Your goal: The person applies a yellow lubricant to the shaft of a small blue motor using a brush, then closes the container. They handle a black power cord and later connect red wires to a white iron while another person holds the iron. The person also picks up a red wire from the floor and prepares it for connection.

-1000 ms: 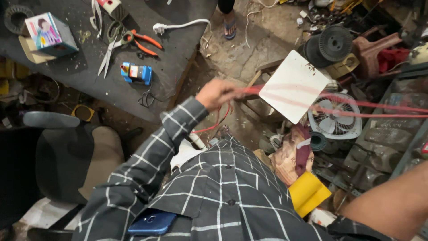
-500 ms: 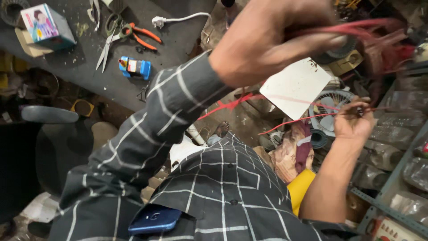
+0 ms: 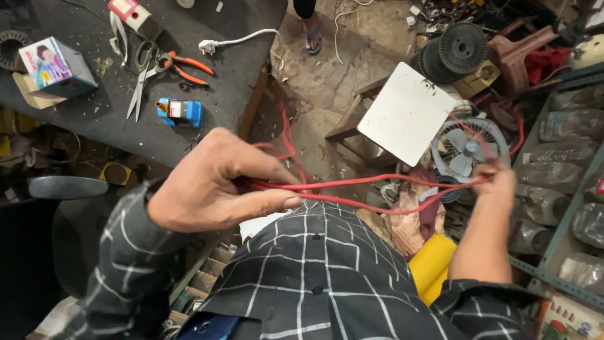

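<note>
My left hand (image 3: 211,182) pinches a bundle of thin red wires (image 3: 371,192) in front of my chest, with short loops sticking up past the fingers. The strands stretch to the right to my right hand (image 3: 497,182), which is closed on their other end near a metal shelf. I wear a dark checked shirt (image 3: 321,271) below the wires.
A dark workbench (image 3: 94,101) at upper left carries scissors (image 3: 141,82), orange-handled pliers (image 3: 185,66), a small blue device (image 3: 180,112) and a colourful box (image 3: 55,66). A stool with a white seat (image 3: 406,113), a small fan (image 3: 464,148), wire spools (image 3: 456,49) and a person's sandalled foot (image 3: 311,34) occupy the floor. Shelves with bottles (image 3: 569,189) stand right.
My left hand has dropped from close to the camera to chest height. My right hand has moved right and the red wires are now pulled out between both hands.
</note>
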The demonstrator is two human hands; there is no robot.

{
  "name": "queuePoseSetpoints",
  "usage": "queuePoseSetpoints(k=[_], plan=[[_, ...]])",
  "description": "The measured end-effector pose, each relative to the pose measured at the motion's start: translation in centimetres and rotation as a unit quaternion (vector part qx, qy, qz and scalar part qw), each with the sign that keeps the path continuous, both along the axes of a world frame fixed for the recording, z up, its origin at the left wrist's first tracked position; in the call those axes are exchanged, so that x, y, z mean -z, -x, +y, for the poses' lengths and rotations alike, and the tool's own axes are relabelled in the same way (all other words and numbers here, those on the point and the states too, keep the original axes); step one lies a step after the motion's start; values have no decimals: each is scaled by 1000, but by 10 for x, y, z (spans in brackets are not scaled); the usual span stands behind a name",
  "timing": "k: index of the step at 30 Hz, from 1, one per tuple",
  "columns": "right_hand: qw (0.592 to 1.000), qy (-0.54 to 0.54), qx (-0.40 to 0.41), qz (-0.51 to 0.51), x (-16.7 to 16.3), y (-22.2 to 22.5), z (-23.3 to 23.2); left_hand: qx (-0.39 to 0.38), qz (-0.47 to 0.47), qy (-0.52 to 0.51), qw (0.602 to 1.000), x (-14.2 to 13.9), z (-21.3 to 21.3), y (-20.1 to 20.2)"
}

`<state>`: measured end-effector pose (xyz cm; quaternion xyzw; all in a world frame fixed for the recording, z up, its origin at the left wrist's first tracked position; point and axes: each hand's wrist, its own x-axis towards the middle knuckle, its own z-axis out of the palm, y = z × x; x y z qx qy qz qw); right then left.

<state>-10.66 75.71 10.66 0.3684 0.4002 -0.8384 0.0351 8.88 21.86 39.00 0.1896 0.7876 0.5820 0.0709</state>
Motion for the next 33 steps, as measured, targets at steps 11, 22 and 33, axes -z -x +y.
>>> queuePoseSetpoints(k=[11,22,33], plan=[[921,-84,-380,-22,88,-64,-162,-106,3,-122,987,-8,25,8],[871,29,-488,-50,48,-106,-266,32,-117,-241,963,-83,67,0],[855,116,-500,-76,67,-97,-341,-27,28,-158,987,-70,56,-37]])
